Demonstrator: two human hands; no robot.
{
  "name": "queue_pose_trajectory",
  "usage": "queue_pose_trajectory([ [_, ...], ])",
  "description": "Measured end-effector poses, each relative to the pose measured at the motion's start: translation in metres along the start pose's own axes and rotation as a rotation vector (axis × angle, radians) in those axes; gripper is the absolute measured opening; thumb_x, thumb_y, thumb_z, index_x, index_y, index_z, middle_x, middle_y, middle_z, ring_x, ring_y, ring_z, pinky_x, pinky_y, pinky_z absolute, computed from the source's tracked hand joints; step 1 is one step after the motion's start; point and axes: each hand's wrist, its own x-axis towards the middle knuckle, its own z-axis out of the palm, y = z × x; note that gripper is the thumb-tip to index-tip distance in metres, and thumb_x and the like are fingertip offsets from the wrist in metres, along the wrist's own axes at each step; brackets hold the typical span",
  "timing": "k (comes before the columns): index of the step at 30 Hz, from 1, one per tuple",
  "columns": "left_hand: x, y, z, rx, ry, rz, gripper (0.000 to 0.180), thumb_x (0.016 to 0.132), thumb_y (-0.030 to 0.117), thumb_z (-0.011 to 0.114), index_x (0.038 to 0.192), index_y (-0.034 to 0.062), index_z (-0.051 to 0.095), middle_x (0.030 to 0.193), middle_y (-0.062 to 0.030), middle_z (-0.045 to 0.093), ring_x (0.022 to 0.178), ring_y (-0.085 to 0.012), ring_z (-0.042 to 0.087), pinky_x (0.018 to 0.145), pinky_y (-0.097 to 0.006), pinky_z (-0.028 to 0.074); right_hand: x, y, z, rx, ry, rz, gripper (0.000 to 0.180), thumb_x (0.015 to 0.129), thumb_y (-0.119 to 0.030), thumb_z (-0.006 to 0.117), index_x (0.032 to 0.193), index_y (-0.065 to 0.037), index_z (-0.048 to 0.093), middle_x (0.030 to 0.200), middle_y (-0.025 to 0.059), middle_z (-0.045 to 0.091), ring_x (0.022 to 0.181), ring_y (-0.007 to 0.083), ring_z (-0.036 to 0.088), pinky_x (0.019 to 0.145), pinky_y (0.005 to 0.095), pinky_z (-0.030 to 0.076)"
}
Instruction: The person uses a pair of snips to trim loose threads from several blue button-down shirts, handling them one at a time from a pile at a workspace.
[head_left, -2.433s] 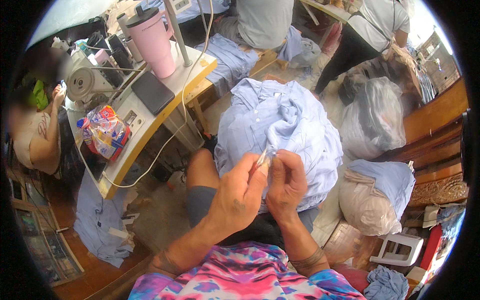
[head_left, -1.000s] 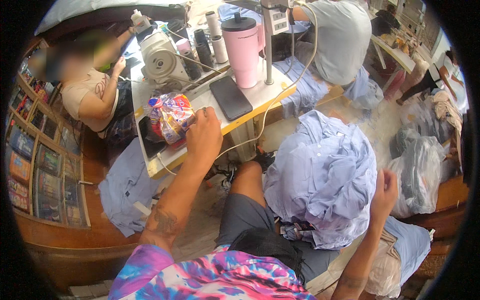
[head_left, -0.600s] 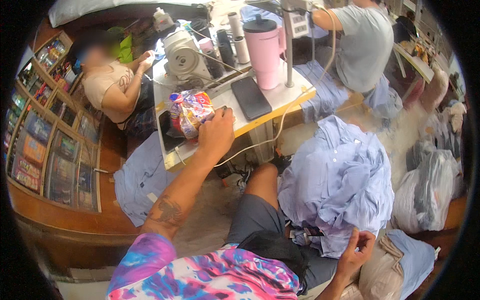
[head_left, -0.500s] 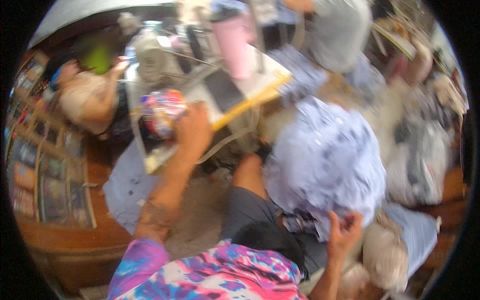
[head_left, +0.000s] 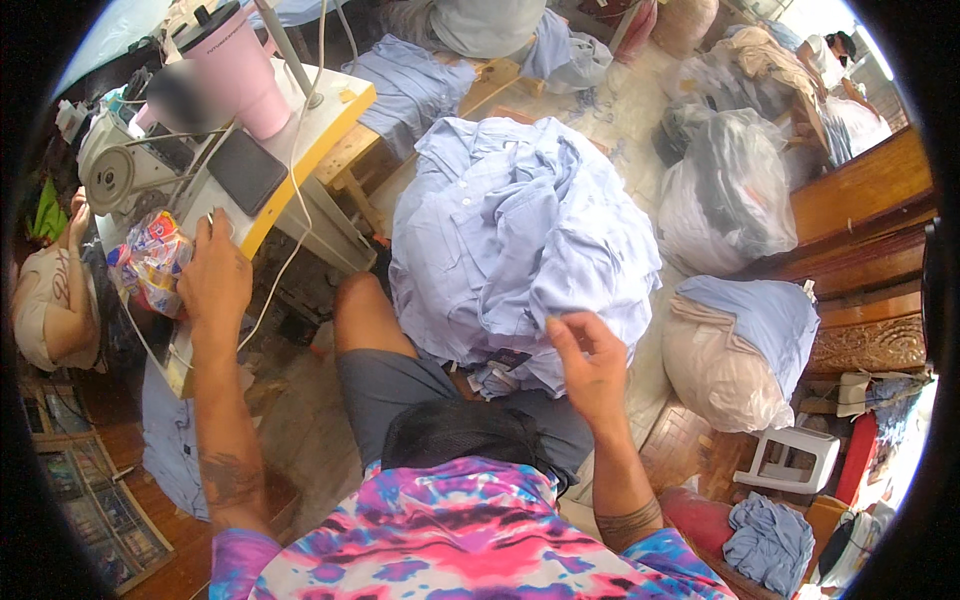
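My left hand (head_left: 215, 268) is over the table (head_left: 345, 108), right beside a crinkled, colourful plastic packet (head_left: 152, 258). Its fingers are bent together, and a small pale thing shows at their tips, too small to name. A big heap of light blue shirts (head_left: 520, 225) rises in front of my knees. At the heap's near right side my right hand (head_left: 595, 375) has its thumb and forefinger curled together at the cloth of a shirt. Dark labels (head_left: 508, 360) show low on the near side of the heap.
On the table are a dark phone (head_left: 247, 172), a pink tumbler (head_left: 245, 75) and a machine with a round wheel (head_left: 112, 180). A white cable (head_left: 292, 190) hangs off its edge. Stuffed bags (head_left: 725, 190) and a white stool (head_left: 790, 458) stand right. Another person (head_left: 55, 300) sits far left.
My view has turned to the right, so the table appears farther left and the heap nearer the middle. My right hand's fingers have drawn together at the cloth. My left hand remains beside the packet.
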Motion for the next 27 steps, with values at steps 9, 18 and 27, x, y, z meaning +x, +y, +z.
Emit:
queue_pose_trajectory([
  [9, -0.062, 0.026, -0.030, -0.521, 0.272, 0.129, 0.040, 0.101, 0.017, 0.062, 0.139, 0.0046, 0.057, 0.130, -0.0175, 0.065, 0.103, -0.0359, 0.070, 0.084, -0.045, 0.056, 0.093, -0.079, -0.031, 0.209, -0.263, 0.065, 0.024, 0.100, -0.021, 0.075, 0.098, 0.003, 0.069, 0.080, 0.0052, 0.072, 0.073, 0.0081, 0.065, 0.066, 0.0236, 0.051],
  [18, -0.143, 0.223, -0.019, -1.415, -0.463, 0.369, 0.033, 0.090, 0.026, 0.080, 0.112, 0.0037, 0.069, 0.097, -0.0193, 0.074, 0.086, -0.0391, 0.071, 0.080, -0.045, 0.056, 0.096, -0.076, -0.040, 0.241, -0.159, 0.029, 0.025, 0.100, -0.022, 0.075, 0.093, 0.001, 0.068, 0.074, 0.0032, 0.069, 0.066, 0.0080, 0.063, 0.061, 0.0241, 0.050],
  [27, -0.024, 0.214, -0.114, -0.808, 0.233, 0.736, 0.025, 0.091, 0.013, 0.071, 0.112, -0.0002, 0.070, 0.107, -0.0222, 0.071, 0.102, -0.0409, 0.069, 0.090, -0.045, 0.054, 0.130, -0.077, -0.073, 0.197, 0.123, -0.051, 0.028, 0.103, -0.023, 0.070, 0.096, 0.004, 0.067, 0.081, 0.0100, 0.072, 0.073, 0.0152, 0.069, 0.067, 0.0287, 0.055],
])
